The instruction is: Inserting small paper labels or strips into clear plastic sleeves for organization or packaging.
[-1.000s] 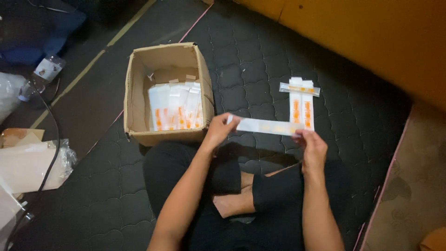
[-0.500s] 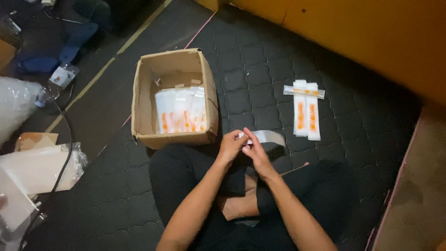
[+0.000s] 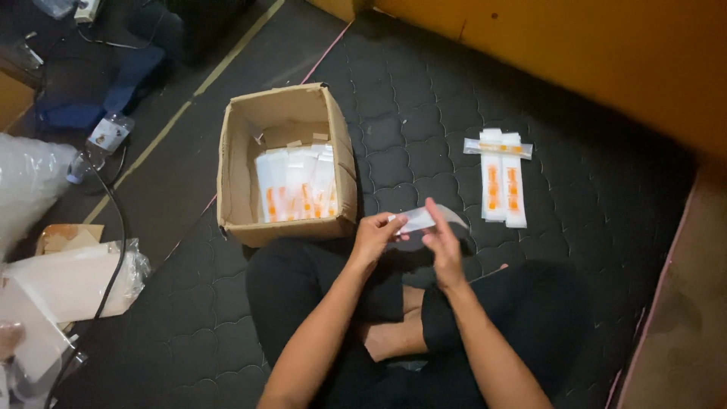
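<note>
Two hands meet just above the crossed legs, sharing one thin strip. Left hand pinches the strip's near end between thumb and fingertips, while right hand pinches it further along, fingers extended upward; held at two spots like this, the flimsy piece stays flat and can be bent or folded. It looks like glossy clear film, pale, long and narrow, curving away toward 2 o'clock from the fingers.

At 11 o'clock from the hands stands a box, brown corrugated card with its flaps open and its near wall close by the knees, within easy arm's reach. Inside, packets stand packed in a row, white with orange marks near their lower ends, shiny like plastic sleeves.

At 2 o'clock lies a pile of the same long white-and-orange sleeves, laid parallel, with one more set crosswise over their far ends. They rest on a mat, black and quilted in rounded, scale-like cells, soft-looking. Beyond it a smooth yellow wall runs across the top right.
</note>
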